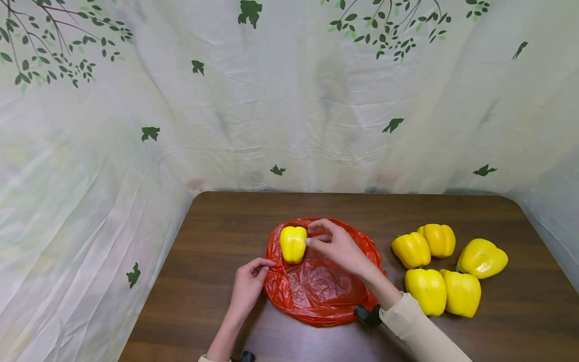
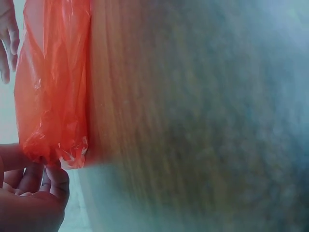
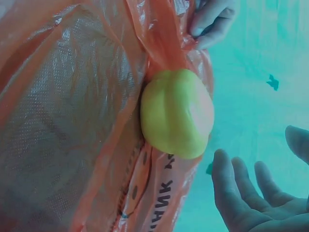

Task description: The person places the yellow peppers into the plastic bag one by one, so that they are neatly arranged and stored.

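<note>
A red plastic bag (image 1: 316, 296) is spread on the table with its crumpled rim forming a ring. Against its far left part lies a yellow bell pepper (image 1: 293, 245), also visible on the red plastic (image 3: 164, 193) in the right wrist view. My left hand (image 1: 249, 284) pinches the bag's left edge between thumb and fingers; the left wrist view shows the bunched film (image 2: 55, 77) in that grip. Just right of the pepper is my right hand (image 1: 339, 246). Its fingers (image 3: 224, 181) are spread and apart from the pepper in the right wrist view.
Several more yellow peppers (image 1: 426, 291) stand grouped on the right of the brown wooden table (image 1: 217, 226). A pale curtain (image 1: 289, 100) with leaf prints hangs behind the table's far edge and along its sides.
</note>
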`<action>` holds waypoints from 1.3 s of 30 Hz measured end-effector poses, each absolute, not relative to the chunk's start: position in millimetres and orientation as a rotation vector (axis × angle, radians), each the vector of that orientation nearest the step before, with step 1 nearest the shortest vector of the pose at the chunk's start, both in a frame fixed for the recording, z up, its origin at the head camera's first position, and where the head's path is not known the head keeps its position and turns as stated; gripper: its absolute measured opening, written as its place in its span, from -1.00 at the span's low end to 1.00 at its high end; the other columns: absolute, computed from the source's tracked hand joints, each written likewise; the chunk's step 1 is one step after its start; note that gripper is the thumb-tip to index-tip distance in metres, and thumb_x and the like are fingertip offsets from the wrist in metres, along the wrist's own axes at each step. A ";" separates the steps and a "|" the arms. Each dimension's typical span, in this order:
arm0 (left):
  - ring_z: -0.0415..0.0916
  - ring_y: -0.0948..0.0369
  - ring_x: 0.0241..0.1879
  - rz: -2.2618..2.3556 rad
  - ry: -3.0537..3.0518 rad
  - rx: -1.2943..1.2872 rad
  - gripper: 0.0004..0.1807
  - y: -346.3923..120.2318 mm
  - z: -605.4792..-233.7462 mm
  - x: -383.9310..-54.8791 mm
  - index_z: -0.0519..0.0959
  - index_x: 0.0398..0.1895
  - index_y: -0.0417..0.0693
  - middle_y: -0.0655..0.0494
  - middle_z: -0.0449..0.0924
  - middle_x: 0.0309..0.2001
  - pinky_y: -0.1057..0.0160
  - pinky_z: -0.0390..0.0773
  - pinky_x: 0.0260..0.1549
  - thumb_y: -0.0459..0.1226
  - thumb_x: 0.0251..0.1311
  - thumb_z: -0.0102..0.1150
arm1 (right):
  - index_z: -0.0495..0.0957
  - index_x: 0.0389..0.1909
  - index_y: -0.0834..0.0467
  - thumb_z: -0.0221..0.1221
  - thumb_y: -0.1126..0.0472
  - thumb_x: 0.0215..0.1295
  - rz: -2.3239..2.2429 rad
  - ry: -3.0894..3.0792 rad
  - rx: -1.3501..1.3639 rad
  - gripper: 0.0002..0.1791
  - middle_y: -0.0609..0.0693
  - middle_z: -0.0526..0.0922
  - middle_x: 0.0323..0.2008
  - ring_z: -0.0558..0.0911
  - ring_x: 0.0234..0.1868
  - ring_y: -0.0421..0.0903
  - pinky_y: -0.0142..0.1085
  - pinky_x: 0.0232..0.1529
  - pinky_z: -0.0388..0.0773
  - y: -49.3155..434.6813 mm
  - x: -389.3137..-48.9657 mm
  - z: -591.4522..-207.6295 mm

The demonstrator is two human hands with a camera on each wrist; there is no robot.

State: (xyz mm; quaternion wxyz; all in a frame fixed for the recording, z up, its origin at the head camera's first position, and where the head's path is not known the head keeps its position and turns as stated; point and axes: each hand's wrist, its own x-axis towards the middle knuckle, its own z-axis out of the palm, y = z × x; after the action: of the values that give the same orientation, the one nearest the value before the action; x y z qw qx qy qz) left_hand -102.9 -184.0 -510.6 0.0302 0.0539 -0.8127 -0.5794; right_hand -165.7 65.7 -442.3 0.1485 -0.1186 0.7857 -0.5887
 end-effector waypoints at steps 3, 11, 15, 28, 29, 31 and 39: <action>0.53 0.13 -0.34 -1.776 -2.523 0.178 -0.78 -183.8 -509.3 -102.6 0.71 -0.27 -0.11 0.00 0.67 -0.24 0.32 0.55 -0.36 -0.52 0.28 0.10 | 0.48 0.18 0.08 0.31 0.02 0.27 -1.693 2.272 -0.343 -0.50 0.01 0.54 0.14 0.63 0.03 -0.03 -0.11 -0.07 0.61 67.8 -162.0 -439.0; 0.49 0.11 -0.38 -1.745 -2.572 0.228 -0.78 -185.0 -507.7 -103.5 0.71 -0.27 -0.11 -0.01 0.65 -0.26 0.31 0.55 -0.39 -0.51 0.30 0.09 | 0.45 0.21 0.03 0.33 -0.01 0.24 -1.629 2.292 -0.391 -0.45 -0.02 0.55 0.10 0.60 0.04 -0.04 -0.13 -0.08 0.61 75.5 -152.8 -436.6; 0.47 0.12 -0.40 -1.738 -2.581 0.247 -0.78 -185.1 -507.9 -104.5 0.70 -0.28 -0.12 -0.01 0.64 -0.28 0.32 0.54 -0.42 -0.50 0.30 0.08 | 0.46 0.20 -0.01 0.33 -0.03 0.23 -1.605 2.315 -0.401 -0.46 -0.05 0.57 0.07 0.59 0.06 -0.03 -0.12 -0.06 0.61 80.9 -148.1 -437.5; 0.41 0.14 -0.51 -1.709 -2.543 0.289 -0.78 -183.2 -508.9 -106.0 0.71 -0.36 -0.11 0.00 0.60 -0.40 0.33 0.44 -0.55 -0.50 0.23 0.10 | 0.43 0.24 0.04 0.32 0.00 0.26 -1.628 2.315 -0.378 -0.43 0.01 0.53 0.15 0.57 0.10 0.04 -0.11 -0.04 0.60 97.2 -134.2 -444.9; 0.40 0.14 -0.51 -1.716 -2.535 0.294 -0.78 -183.2 -509.2 -106.0 0.71 -0.36 -0.11 0.00 0.60 -0.40 0.33 0.44 -0.55 -0.50 0.23 0.10 | 0.43 0.24 0.02 0.32 -0.01 0.25 -1.636 2.321 -0.372 -0.44 -0.02 0.53 0.15 0.57 0.10 0.04 -0.11 -0.04 0.60 98.2 -132.8 -444.7; 0.40 0.14 -0.51 -1.719 -2.528 0.301 -0.78 -183.0 -509.7 -105.9 0.72 -0.36 -0.11 0.00 0.60 -0.40 0.34 0.43 -0.55 -0.51 0.22 0.10 | 0.43 0.24 -0.01 0.32 0.01 0.26 -1.653 2.342 -0.376 -0.46 -0.06 0.53 0.13 0.57 0.10 0.03 -0.12 -0.04 0.60 100.3 -129.8 -444.7; 0.42 0.14 -0.49 -1.719 -2.534 0.310 -0.78 -181.7 -507.9 -105.4 0.71 -0.34 -0.12 0.00 0.61 -0.39 0.33 0.45 -0.54 -0.50 0.24 0.09 | 0.41 0.25 -0.06 0.30 -0.01 0.27 -1.684 2.412 -0.439 -0.46 -0.06 0.56 0.10 0.58 0.07 -0.03 -0.15 -0.04 0.60 109.1 -118.9 -447.0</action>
State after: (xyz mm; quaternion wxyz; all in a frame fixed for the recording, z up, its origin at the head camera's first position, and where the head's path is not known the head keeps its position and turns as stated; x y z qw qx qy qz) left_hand -105.4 -181.7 -507.9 0.0320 0.1008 -0.8230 -0.5582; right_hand -118.9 109.1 -447.0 0.0833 -0.1471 0.8081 -0.5643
